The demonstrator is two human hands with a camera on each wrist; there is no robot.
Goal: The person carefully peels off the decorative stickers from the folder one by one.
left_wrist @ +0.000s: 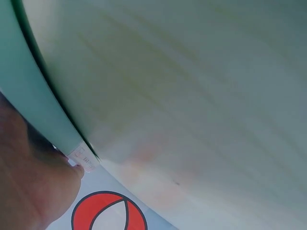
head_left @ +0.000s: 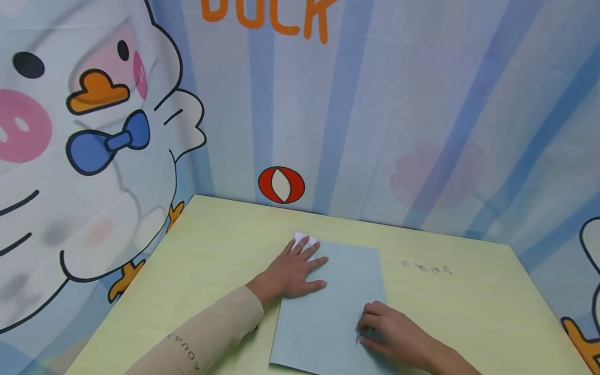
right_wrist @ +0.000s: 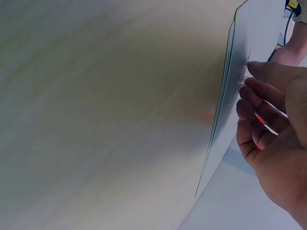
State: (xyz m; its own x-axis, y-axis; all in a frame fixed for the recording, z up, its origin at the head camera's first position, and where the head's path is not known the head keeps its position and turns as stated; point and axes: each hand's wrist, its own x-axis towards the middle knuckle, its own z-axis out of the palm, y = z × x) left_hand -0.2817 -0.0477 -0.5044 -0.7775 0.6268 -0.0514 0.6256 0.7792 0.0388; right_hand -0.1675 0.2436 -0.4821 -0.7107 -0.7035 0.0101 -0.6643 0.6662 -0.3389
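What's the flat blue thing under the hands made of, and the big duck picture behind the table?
The blue sheet looks like card or stiff paper, smooth and matt, with straight, crisp edges; it could be plastic. The duck backdrop seems to be printed cloth with a dull finish, because faint creases run across it.

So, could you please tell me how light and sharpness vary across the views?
Head view: bright, the blue board clear; left wrist view: dim, the tabletop hazy and the board's edge bowed, probably lens distortion; right wrist view: the tabletop darker beside the board, with a faint reddish patch, perhaps reflected.
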